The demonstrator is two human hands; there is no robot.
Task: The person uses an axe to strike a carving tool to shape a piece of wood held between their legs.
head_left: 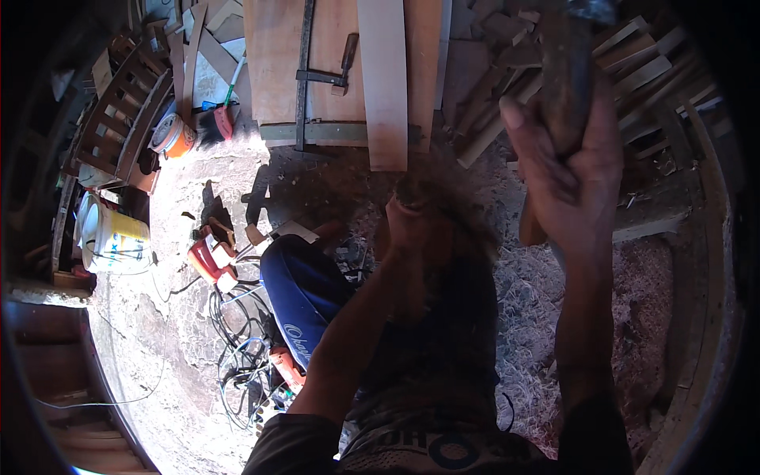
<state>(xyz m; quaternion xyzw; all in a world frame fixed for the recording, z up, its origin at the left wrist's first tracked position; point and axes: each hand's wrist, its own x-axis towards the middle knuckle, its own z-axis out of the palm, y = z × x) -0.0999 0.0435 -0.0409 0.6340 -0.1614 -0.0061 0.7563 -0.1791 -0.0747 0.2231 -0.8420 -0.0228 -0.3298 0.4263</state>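
Raised at the upper right, my right hand (582, 170) is wrapped round the thick wooden handle of a hammer (566, 87). Its shiny metal head is cut off by the top edge of the view. Lower and in the middle, between my knees, my left hand (408, 226) is closed round a short upright thing with a dark rounded top, too shadowed to name. Beyond it a long pale board (383, 87) lies on a wooden panel (336, 103). A bar clamp (303, 95) with a wooden handle runs along that panel.
Power tools in red (210, 257) and orange (286, 368) lie among tangled cables (233, 332) on the left floor. A white bucket (119, 241), an orange tub (172, 136) and a broom (223, 123) stand farther left. Wood offcuts (645, 75) pile up at the far right, above shavings (554, 317).
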